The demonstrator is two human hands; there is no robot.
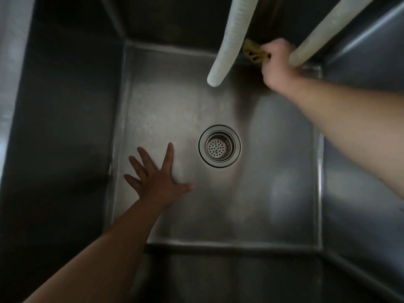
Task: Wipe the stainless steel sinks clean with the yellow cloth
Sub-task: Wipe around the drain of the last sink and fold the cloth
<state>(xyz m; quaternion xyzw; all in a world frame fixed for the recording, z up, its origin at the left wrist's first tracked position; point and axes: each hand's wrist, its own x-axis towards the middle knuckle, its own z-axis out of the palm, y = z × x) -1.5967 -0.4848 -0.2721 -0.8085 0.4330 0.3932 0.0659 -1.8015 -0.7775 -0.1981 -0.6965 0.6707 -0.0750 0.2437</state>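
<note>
Cloth (255, 54) yellow, crumpled, right hand (277, 62) fingers clenched round it; left hand (156, 179) fingers spread, released.

Right hand (276, 62) gripping yellow cloth (253, 52)

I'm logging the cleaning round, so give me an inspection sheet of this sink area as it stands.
Surface: stainless steel sink floor, dull and smudged, drain strainer in place.
Job's things: yellow cloth bunched at the far wall near the right corner.
Clutter: nothing seen.
Grips: right hand grips the cloth; left hand is open, fingers spread above or on the floor, contact unclear.
Cables: none; two pale ribbed hoses hang into the basin.
Surroundings: dark sink walls, a steel surface at right.
</note>
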